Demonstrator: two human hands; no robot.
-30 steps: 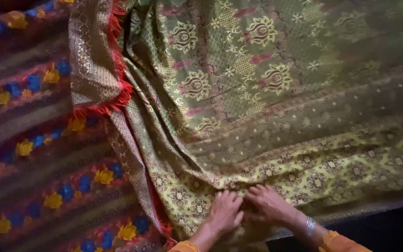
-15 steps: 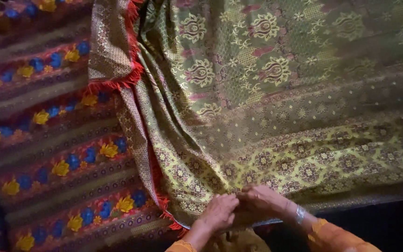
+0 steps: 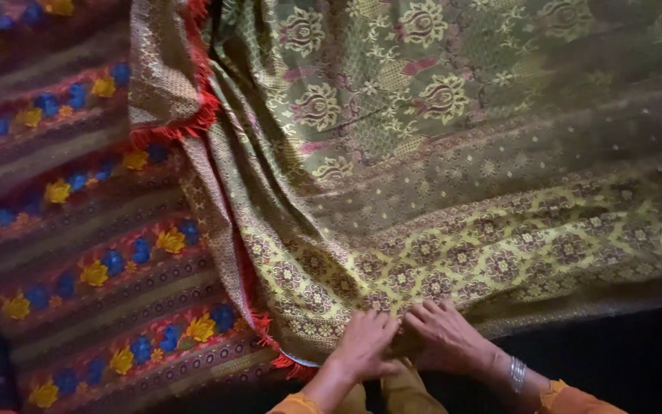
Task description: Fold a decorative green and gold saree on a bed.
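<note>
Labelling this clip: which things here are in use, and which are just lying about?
In use: left hand and right hand, both pressing on the near edge of the green-gold patterned cloth.

Lying about: striped floral rug underneath; silver bangle on the right wrist.

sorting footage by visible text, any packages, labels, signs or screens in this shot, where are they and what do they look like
None in view: no package, label, sign or screen.
The view holds only an olive-and-gold brocade cloth with a red fringe, lying on a striped cloth with blue and yellow flowers.
The left hand and right hand press on the brocade's near edge.
</note>
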